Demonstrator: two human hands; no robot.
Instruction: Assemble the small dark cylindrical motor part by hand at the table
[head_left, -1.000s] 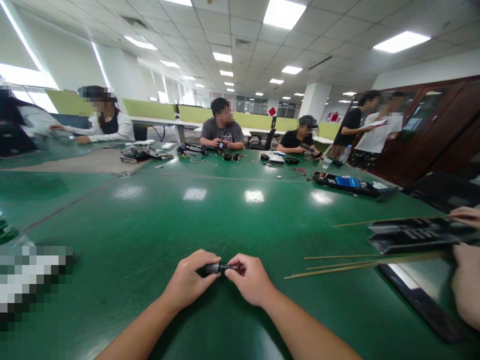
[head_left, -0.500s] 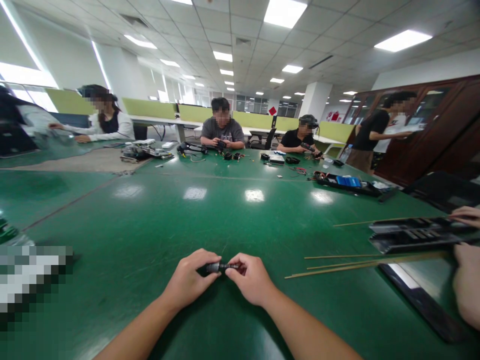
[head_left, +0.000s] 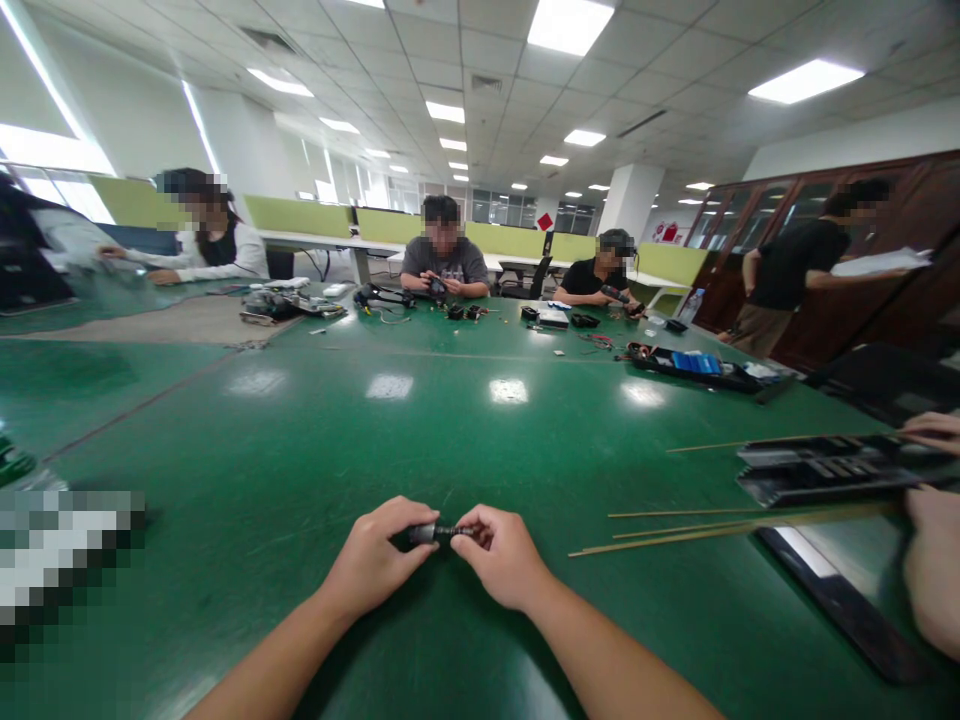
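Observation:
A small black cylindrical part [head_left: 424, 534] with a thinner ribbed end lies crosswise between my hands, just above or on the green table [head_left: 465, 440]. My left hand [head_left: 376, 558] pinches its thicker end between thumb and fingers. The thumb and fingertips of my right hand [head_left: 501, 552] close on the thin ribbed end [head_left: 456, 531]. What exactly the part is I cannot make out, and its right tip is hidden by my right fingers.
Thin wooden sticks [head_left: 675, 532] and a black slotted tray [head_left: 825, 468] lie at the right, beside a co-worker's hand [head_left: 934, 560]. A black strip [head_left: 847, 610] lies below them. Farther back stands a long black box [head_left: 697, 366] with blue items. Several people work around the table.
My hands and the black part stay almost where they were. At the far right, the standing person has moved to the right, carrying white sheets.

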